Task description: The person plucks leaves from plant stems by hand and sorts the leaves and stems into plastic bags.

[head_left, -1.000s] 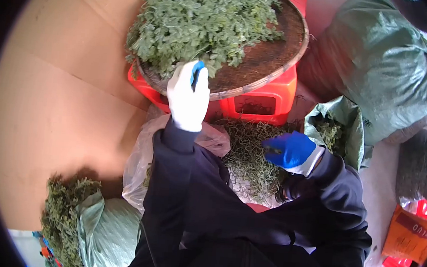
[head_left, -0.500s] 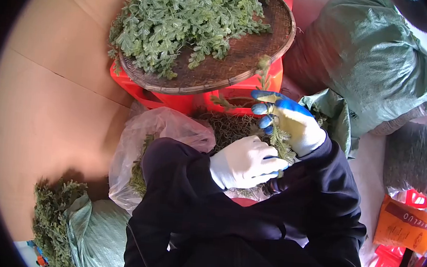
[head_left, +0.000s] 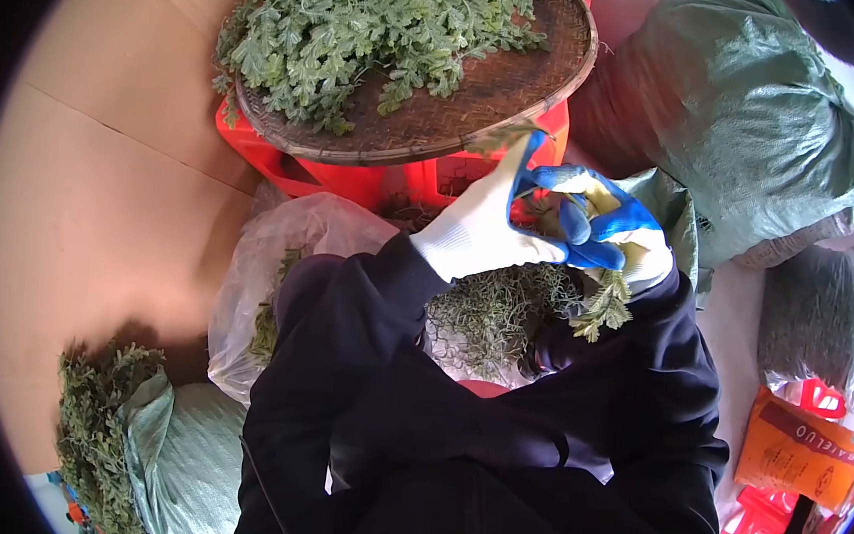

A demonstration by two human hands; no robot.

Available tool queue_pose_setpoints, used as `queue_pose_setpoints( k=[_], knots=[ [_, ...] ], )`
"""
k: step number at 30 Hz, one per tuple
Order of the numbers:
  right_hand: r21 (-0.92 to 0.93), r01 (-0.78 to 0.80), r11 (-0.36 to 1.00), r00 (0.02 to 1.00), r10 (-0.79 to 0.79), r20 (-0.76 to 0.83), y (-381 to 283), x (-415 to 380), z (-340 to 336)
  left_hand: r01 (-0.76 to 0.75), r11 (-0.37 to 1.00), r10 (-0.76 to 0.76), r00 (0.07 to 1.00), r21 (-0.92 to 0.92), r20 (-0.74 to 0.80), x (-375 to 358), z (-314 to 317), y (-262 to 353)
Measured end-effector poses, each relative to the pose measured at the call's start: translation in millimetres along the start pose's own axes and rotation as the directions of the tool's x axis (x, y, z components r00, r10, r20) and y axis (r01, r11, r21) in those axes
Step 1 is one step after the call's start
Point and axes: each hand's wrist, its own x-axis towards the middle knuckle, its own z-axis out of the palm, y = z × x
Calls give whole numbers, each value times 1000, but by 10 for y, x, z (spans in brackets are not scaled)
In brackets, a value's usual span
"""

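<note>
I wear white gloves with blue-coated palms and fingers. My right hand (head_left: 616, 227) has its fingers curled round a fern-like green sprig (head_left: 604, 306), whose leafy end hangs below the palm. My left hand (head_left: 496, 212) is right beside it, thumb and fingers spread wide in a C shape near the stem. A leafy tip (head_left: 505, 138) shows behind the left fingertips; where it joins the stem is hidden. Beneath both hands lies a loose heap of thin, tangled stems (head_left: 503, 318), between my knees.
Ahead, a round woven tray (head_left: 479, 121) heaped with green sprigs (head_left: 375, 32) rests on red plastic stools (head_left: 344, 175). A clear plastic bag (head_left: 266, 274) stands left. Large green sacks (head_left: 759, 133) (head_left: 196, 460) sit at right and lower left. An orange bag (head_left: 804, 452) lies right.
My left hand has moved up from low over the heap to beside my right hand and spread its fingers. My right hand has turned inward with the sprig, uncovering more of the heap.
</note>
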Motion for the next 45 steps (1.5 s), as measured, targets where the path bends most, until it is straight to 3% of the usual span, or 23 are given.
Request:
queue_pose_setpoints(
  k=[1,2,4,5,8,10,13,17,20,21,22,25,28,29,32,33,36,38,40,42,43,44,45],
  knots=[
    [-77,34,996,998,-38,-51,-18,-17,5,32,967,-7,995,-252,101,54,44,-96],
    [-157,59,986,992,-76,-101,-36,-33,11,119,933,-88,990,-338,106,31,36,-113],
    [-154,96,983,995,-98,-1,-99,-38,4,281,820,-243,960,-498,142,27,-12,49],
    [-154,97,983,995,-101,-20,-97,-51,5,287,794,-260,957,-536,127,2,-3,58],
    [-131,90,987,994,-97,-46,-67,-61,13,464,704,-337,885,-537,323,42,-99,187],
    [-84,77,993,997,-79,-22,-29,-24,33,431,802,-290,886,-414,361,36,-42,100],
    [-116,53,992,998,-51,20,-22,2,40,499,814,-382,845,-296,375,5,-38,107],
    [-400,29,916,993,-74,-97,-162,-29,57,532,821,-450,827,-208,338,-49,-112,90],
    [-751,19,660,912,-319,-257,-116,-18,20,506,819,-401,843,-271,359,-71,-130,91],
    [-784,-39,619,885,-342,-315,-116,-42,-20,498,814,-379,846,-300,375,-75,-133,91],
    [-875,-29,482,839,-465,-284,-82,-25,-49,490,808,-356,849,-328,391,-76,-134,91],
    [-994,-108,30,644,-759,-93,-5,18,-71,552,629,-477,830,-547,290,-69,-116,73],
    [-930,-166,-328,543,-818,192,-27,9,-5,498,510,-534,823,-701,196,-67,-141,-1],
    [-906,-160,-391,518,-815,261,-37,17,55,487,422,-453,844,-765,287,-78,-191,-60],
    [-940,-37,-338,529,-805,269,5,-47,55,465,441,-549,816,-768,179,-78,-159,-199],
    [-968,13,-249,595,-777,208,-14,-69,170,427,437,-521,838,-792,164,-69,-150,-178],
    [-978,80,-193,783,-595,181,-17,-91,249,421,560,-552,832,-713,57,-46,-144,-30],
    [-890,116,440,809,-562,-173,207,5,234,423,643,-522,852,-639,39,-36,-137,16],
    [-924,-109,368,861,-429,-272,262,3,275,465,688,-523,850,-557,63,-25,-118,69],
    [-717,58,695,906,-338,-255,507,102,14,495,646,-528,839,-582,128,-21,-93,83],
    [-508,115,854,952,-240,-188,519,124,-43,531,627,-535,825,-570,180,-26,-134,126],
    [-261,132,956,983,-161,-90,493,157,-85,564,610,-540,810,-556,230,-28,-165,152],
    [-280,88,956,996,-81,37,407,193,-131,552,592,-540,812,-587,219,-23,-170,130]
  ],
)
